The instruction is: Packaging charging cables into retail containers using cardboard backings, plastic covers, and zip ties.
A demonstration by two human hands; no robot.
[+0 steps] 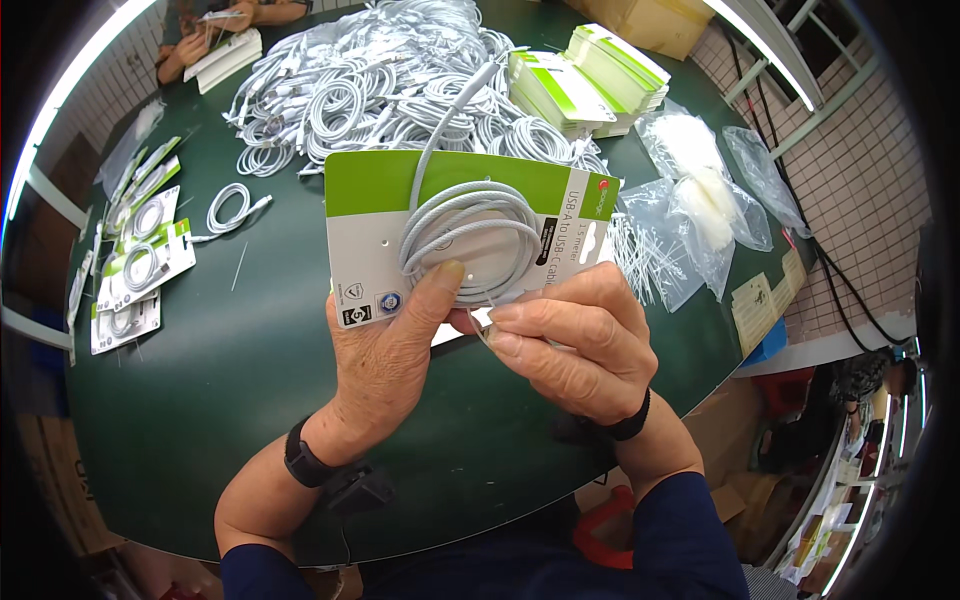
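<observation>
A green and white packaging card point(357, 240) is held up in front of me, tilted, with a coiled light grey cable point(522, 240) lying on its face. My left hand point(380, 360) grips the card's lower left edge, its thumb pressing on the coil. One cable end with its plug point(474, 84) sticks up past the card's top edge. Below the coil, at the card's lower edge, my right hand point(595, 345) pinches a thin white tie point(476, 326) between thumb and fingers. Behind the card the left fingers are mostly hidden.
A big heap of grey cables point(350, 90) covers the far side of the green table point(300, 480). Stacked cards point(615, 85) stand far right, near loose white ties point(645, 250) and plastic bags point(700, 200). Carded cables point(140, 265) and one loose cable point(232, 208) lie left. Another person's hands point(195, 45) work at far left.
</observation>
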